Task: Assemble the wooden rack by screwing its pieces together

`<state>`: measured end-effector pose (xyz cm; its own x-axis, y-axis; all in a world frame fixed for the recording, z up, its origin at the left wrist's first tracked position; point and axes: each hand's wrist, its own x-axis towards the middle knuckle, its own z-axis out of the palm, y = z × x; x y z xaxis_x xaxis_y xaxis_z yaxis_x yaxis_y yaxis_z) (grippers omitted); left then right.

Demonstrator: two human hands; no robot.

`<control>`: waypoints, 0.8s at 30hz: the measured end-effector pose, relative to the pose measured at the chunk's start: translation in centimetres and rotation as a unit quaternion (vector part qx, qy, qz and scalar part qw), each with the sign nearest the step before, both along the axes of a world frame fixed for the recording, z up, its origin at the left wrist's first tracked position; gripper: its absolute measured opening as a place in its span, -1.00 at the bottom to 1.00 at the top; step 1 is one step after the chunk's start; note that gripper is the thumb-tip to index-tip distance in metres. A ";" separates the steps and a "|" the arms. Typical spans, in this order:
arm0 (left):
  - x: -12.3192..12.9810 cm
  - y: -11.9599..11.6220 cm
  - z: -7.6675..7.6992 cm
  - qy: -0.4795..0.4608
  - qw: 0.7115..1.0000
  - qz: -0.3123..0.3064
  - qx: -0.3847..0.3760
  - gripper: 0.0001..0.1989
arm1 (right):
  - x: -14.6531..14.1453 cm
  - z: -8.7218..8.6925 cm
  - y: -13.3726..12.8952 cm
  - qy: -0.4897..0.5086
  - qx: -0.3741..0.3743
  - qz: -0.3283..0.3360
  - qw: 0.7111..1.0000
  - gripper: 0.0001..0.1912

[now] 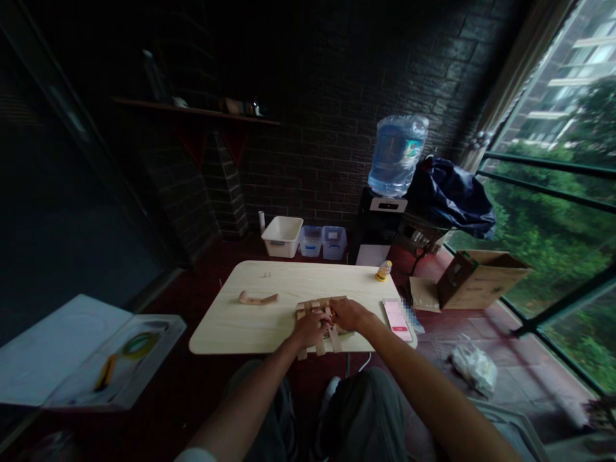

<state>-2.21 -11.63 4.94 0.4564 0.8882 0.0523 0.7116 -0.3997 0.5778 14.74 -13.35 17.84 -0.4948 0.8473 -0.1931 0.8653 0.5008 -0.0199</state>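
Forearms [409,359] lead to bent fingers [338,309] over the slatted tan piece [335,343], their grasp impossible to tell.

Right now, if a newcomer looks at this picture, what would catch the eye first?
Probably the big blue water bottle on the dispenser, before the dark brick wall. Next, in the middle, the left hand and right hand are close together at a brown slatted piece by the near edge of the pale table. The bright window stands out along the right side.
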 end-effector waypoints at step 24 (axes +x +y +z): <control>0.1 -0.2 0.6 0.013 1.000 0.009 -0.013 -0.75 | -0.1 -1.4 0.5 -0.035 0.027 -0.047 0.998 -0.56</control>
